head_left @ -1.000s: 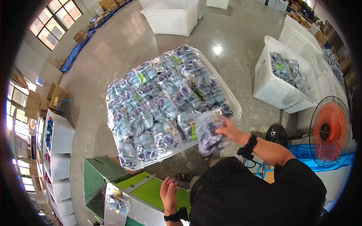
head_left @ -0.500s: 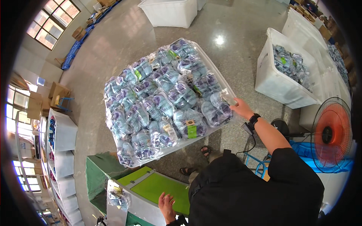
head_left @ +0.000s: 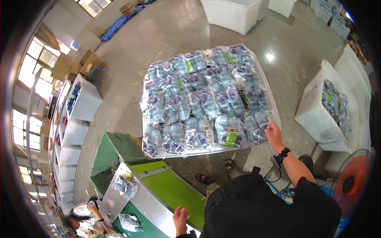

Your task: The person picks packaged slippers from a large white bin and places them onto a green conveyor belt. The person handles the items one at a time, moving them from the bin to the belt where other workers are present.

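Observation:
A large white bin [head_left: 274, 104] is packed to the top with pairs of pale blue and purple shoes [head_left: 174, 104] in clear plastic bags, laid in rows. My right hand [head_left: 274, 135] is at the near right corner of the load, its fingertips beside a bagged pair of shoes [head_left: 256, 126] and seemingly touching its plastic. The fingers are loosely bent and apart, with nothing visibly gripped. Empty, with fingers part curled, my left hand [head_left: 181, 218] hovers over the edge of a lime-green and white table [head_left: 170, 192]. One bag there has a green label [head_left: 231, 139].
Another white bin [head_left: 313, 115] with bagged shoes stands at the right, near an orange fan [head_left: 351, 184]. White bins [head_left: 77, 137] line the left side. A person [head_left: 85, 218] works at lower left beside a green table [head_left: 133, 208] with a bagged item [head_left: 129, 223].
The view has turned, so the shoe bin appears farther right and straighter. My right hand has drawn back slightly toward me from the corner bag. A person has come into view at lower left.

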{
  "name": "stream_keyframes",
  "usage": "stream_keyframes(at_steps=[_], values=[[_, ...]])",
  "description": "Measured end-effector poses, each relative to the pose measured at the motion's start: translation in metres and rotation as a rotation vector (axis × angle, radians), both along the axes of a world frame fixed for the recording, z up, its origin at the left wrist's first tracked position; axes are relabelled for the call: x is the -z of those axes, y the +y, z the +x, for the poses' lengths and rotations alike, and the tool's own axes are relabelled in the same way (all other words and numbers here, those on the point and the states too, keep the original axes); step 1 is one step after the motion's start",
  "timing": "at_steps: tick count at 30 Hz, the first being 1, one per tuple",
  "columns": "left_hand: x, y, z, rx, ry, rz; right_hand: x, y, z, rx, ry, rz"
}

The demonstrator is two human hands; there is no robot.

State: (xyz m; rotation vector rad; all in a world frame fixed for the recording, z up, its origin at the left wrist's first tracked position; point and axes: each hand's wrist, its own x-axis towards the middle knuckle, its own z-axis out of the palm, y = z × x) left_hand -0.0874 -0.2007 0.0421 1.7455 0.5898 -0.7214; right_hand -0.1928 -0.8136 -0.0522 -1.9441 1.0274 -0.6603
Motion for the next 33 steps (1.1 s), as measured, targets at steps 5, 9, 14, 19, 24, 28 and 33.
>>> stream_keyframes(at_steps=[5,9,14,19,24,28,33], values=[[-0.011,0.028,0.001,0.031,-0.045,0.016,-0.043,0.020,0.066,-0.223,0.011,0.150],[-0.019,0.069,0.007,0.022,-0.076,0.086,-0.069,0.055,0.117,-0.440,-0.053,0.161],[-0.016,0.136,0.016,-0.008,-0.095,0.252,-0.080,0.110,0.168,-0.681,-0.037,0.048],[0.003,0.229,0.038,-0.012,-0.156,0.414,-0.074,0.170,0.208,-0.775,0.034,0.118],[0.042,0.332,0.049,-0.169,-0.243,0.508,-0.071,0.241,0.246,-0.902,0.187,0.080],[0.086,0.408,0.056,-0.402,-0.225,0.544,-0.078,0.289,0.271,-1.056,0.258,-0.016],[0.138,0.492,0.058,-0.683,-0.250,0.613,-0.085,0.328,0.282,-1.125,0.278,-0.078]])
